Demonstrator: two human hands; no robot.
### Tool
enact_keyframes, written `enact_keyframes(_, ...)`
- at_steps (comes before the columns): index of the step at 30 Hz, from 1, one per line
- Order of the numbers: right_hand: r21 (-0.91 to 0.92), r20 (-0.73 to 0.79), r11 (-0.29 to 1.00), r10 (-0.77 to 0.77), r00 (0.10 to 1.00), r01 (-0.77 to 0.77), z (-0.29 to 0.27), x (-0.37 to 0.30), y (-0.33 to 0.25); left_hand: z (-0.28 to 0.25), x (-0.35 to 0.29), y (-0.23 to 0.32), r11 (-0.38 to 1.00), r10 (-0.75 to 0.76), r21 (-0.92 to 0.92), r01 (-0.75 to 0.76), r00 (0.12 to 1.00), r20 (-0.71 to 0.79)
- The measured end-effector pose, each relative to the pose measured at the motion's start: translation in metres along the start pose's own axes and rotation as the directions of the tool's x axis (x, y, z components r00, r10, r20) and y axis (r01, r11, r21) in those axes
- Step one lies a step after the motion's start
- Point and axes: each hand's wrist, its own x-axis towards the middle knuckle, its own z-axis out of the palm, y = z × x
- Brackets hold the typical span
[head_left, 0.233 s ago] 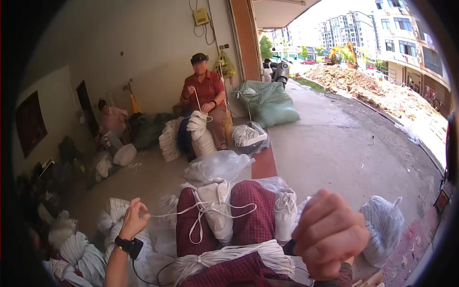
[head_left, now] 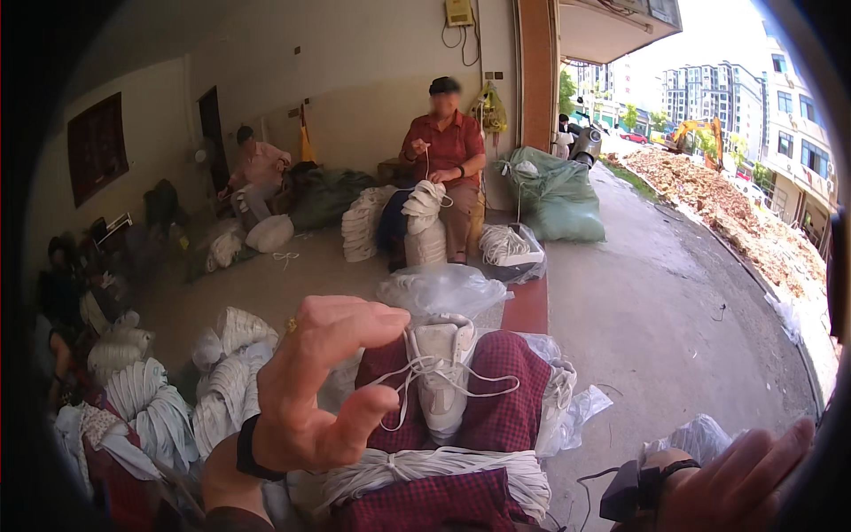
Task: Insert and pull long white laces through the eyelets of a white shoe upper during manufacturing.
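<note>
A white lace-up shoe (head_left: pixel 441 390) stands between my knees, toe toward me, its white laces (head_left: pixel 430 365) tied in a bow with loops out to both sides. My left hand (head_left: pixel 324 381) is raised close in front of it on the left, thumb and fingers apart, nothing seen between them. The left lace loop runs toward that hand and partly behind it. At the lower right, my right hand (head_left: pixel 745 483) is away from the shoe with its fingers stretched out. A bundle of white laces (head_left: pixel 434 474) lies across my lap on the dark red checked cloth (head_left: pixel 425 510).
Stacks of white shoe parts (head_left: pixel 151 399) lie at the left. A clear plastic bag (head_left: pixel 439 288) lies ahead of my knees. A person in a red shirt (head_left: pixel 450 146) works beside white stacks; another person (head_left: pixel 257 168) sits farther left. A green sack (head_left: pixel 558 199) stands by the pillar.
My left hand has released the lace end and come rightward, nearer the camera. My right hand, closed before, has dropped to the lower right and opened. The view has turned left.
</note>
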Motion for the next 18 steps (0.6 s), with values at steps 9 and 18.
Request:
enact_keyframes(9,0.098,0.078,0.994,0.043,0.996,-0.051,-0.049,-0.012,-0.006,-0.059,-0.001,0.073,0.987,0.147,0.112,-0.113,0.917,-0.371)
enact_keyframes(18,0.173,0.142,0.985,-0.035,0.989,0.010,0.002,0.034,0.003,-0.063,-0.032,0.094,0.978,0.180,0.188,-0.090,0.820,-0.543)
